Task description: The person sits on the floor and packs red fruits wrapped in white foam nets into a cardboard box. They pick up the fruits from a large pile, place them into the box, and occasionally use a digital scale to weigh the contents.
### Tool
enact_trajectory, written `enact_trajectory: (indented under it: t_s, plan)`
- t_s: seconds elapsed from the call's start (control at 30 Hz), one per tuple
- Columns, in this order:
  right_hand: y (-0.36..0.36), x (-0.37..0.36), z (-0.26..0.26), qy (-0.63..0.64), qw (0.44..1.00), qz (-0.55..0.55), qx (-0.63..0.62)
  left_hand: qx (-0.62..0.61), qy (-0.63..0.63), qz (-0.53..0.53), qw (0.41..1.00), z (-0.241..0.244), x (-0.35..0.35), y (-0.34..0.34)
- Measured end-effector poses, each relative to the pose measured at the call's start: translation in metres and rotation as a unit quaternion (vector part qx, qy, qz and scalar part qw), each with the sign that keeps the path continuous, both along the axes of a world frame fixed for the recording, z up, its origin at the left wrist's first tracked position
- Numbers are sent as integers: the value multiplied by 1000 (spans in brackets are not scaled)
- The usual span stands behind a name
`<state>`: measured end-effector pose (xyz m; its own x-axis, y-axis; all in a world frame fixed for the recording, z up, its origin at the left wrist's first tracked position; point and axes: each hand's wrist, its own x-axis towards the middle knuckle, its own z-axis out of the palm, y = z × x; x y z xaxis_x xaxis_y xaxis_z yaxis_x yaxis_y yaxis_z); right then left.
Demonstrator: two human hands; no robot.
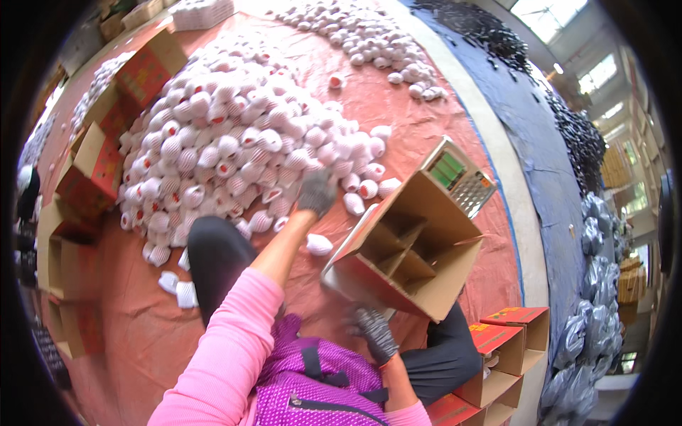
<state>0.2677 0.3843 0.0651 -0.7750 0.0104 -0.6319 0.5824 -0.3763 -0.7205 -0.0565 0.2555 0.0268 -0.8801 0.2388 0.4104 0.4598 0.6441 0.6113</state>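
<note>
My left hand (317, 193), in a grey work glove, is at the near edge of a heap of red fruits in white foam net sleeves (234, 138). Its fingers are blurred, and whether they hold a fruit does not show. My right hand (373, 329), in a dark striped glove, is above my lap, near the lower side of an open cardboard box (453, 271). Its fingers are blurred too. Cardboard dividers (403, 254) split the box into compartments. The box stands tilted in front of a digital scale's display and keypad (457, 178). One sleeved fruit (319, 244) lies between heap and box.
Open red cardboard boxes (93, 175) line the left side; more boxes (498, 341) are stacked at the lower right. Another heap of sleeved fruits (367, 40) lies farther off. A red tarp (144, 325) covers the floor. Grey plastic bags (591, 287) lie along the right.
</note>
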Motion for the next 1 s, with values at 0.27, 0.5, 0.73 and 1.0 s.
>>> enact_trajectory:
  t_s: [0.27,0.5,0.73,1.0]
  plan:
    - [-2,23,-100,71,935,175,301,-409,-171,-198,874,-167,61,8]
    - [0,1,-82,8,911,232,340,-423,-217,-327,817,-200,53,5]
    - [-21,-21,-26,156,926,198,279,446,-420,66,788,-189,-4,-59]
    - [-23,-76,98,278,954,-115,-8,509,-272,-181,796,123,76,-20]
